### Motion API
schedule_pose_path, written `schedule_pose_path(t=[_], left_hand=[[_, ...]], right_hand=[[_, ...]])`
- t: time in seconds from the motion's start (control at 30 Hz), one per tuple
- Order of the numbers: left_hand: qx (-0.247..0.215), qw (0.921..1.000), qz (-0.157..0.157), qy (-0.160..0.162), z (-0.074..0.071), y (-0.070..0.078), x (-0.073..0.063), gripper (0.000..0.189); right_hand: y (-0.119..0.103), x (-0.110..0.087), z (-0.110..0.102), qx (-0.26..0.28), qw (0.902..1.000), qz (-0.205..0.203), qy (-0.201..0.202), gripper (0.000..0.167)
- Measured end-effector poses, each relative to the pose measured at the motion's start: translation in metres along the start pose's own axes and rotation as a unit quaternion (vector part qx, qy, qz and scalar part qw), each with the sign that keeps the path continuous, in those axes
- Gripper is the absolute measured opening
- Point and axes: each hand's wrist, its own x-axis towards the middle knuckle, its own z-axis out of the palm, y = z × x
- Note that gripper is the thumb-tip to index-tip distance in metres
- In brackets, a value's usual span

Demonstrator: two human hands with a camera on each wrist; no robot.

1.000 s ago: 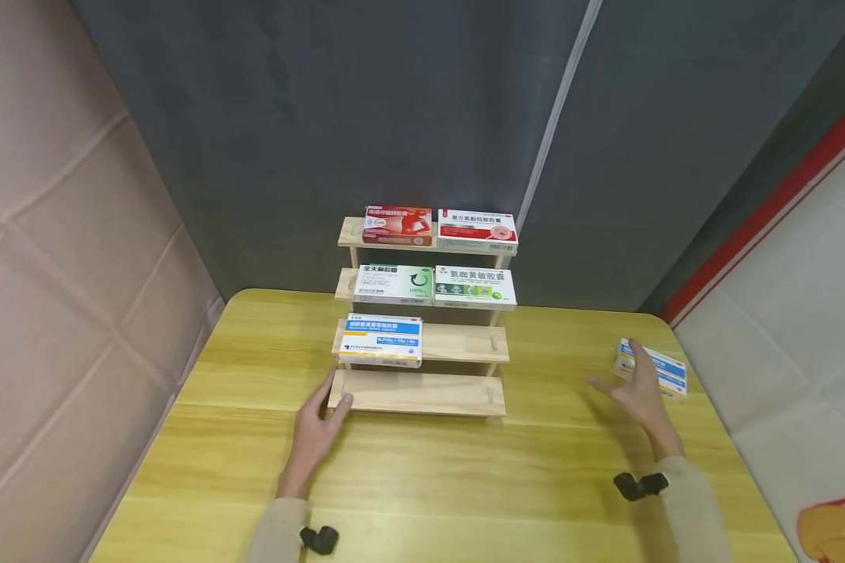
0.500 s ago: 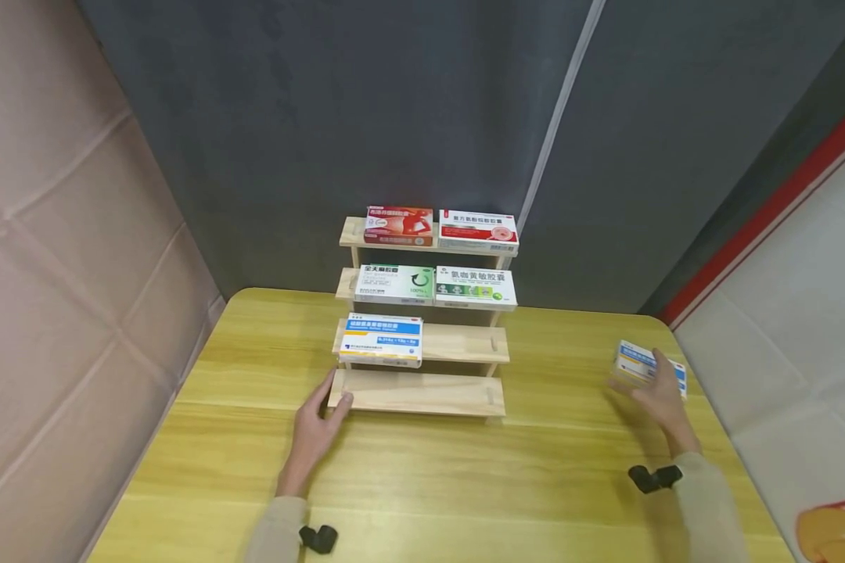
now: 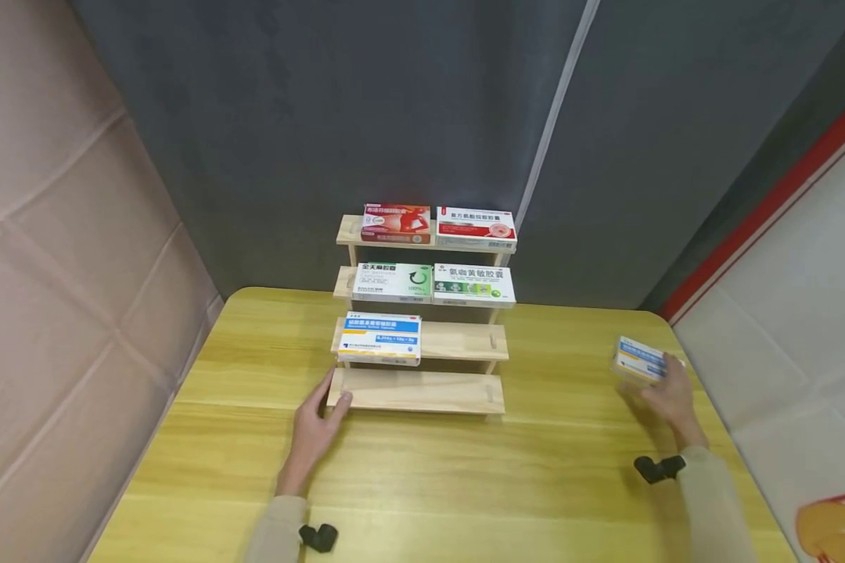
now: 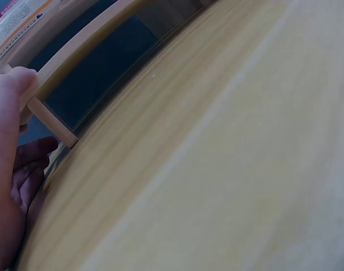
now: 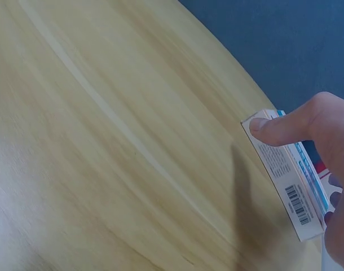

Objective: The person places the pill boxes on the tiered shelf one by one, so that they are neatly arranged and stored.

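Observation:
A four-step wooden rack (image 3: pixel 458 391) stands mid-table in the head view. My left hand (image 3: pixel 314 428) grips the left end of its lowest step. In the left wrist view the thumb (image 4: pixel 22 79) lies over the step's edge, with the other fingers below. On the third step down, a blue-and-white medicine box (image 3: pixel 380 338) sits at the left. Far to the right, my right hand (image 3: pixel 672 395) holds a similar blue-and-white medicine box (image 3: pixel 639 360). The right wrist view shows the thumb (image 5: pixel 268 131) on this box's barcoded side; the other fingers are partly hidden.
The top step bears a red medicine box (image 3: pixel 397 224) and a red-and-white one (image 3: pixel 476 228). Below them lie two green-and-white boxes, the left one (image 3: pixel 393 282) beside the right one (image 3: pixel 473 285). A grey wall (image 3: pixel 324 117) rises behind the table (image 3: pixel 422 493).
My right hand has moved right and slightly nearer along the box, and its thumb and fingers have come together on it. The left hand and rack have stayed in place.

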Motion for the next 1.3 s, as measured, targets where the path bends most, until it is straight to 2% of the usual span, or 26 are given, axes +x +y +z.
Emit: schedule_pose_path(t=[0.23, 0.37, 0.53, 0.93, 1.13, 1.3], left_hand=[[0.001, 1.0000, 0.001, 0.001, -0.0002, -0.0008, 0.0000, 0.066], [0.001, 1.0000, 0.003, 0.002, -0.0002, -0.0012, 0.0003, 0.066], [0.002, 1.0000, 0.002, 0.005, -0.0005, -0.0014, 0.0002, 0.065], [0.005, 1.0000, -0.002, -0.001, 0.0007, -0.0029, -0.0010, 0.065], [0.009, 1.0000, -0.001, 0.000, 0.0006, -0.0033, -0.0011, 0.066], [0.011, 0.9999, -0.008, -0.002, 0.0001, -0.0018, -0.0006, 0.067]], right_hand=[[0.0016, 0.0003, -0.0041, -0.041, 0.9985, 0.023, -0.028, 0.101], [0.0012, -0.0026, -0.0047, -0.049, 0.9979, 0.035, -0.025, 0.098], [0.0034, -0.0016, -0.0067, -0.056, 0.9960, 0.054, -0.043, 0.106], [0.0039, -0.0021, -0.0094, -0.080, 0.9941, 0.029, -0.066, 0.103], [0.0039, -0.0032, -0.0084, -0.082, 0.9912, 0.047, -0.093, 0.101], [0.0046, -0.0060, -0.0071, -0.066, 0.9931, 0.045, -0.086, 0.094]])
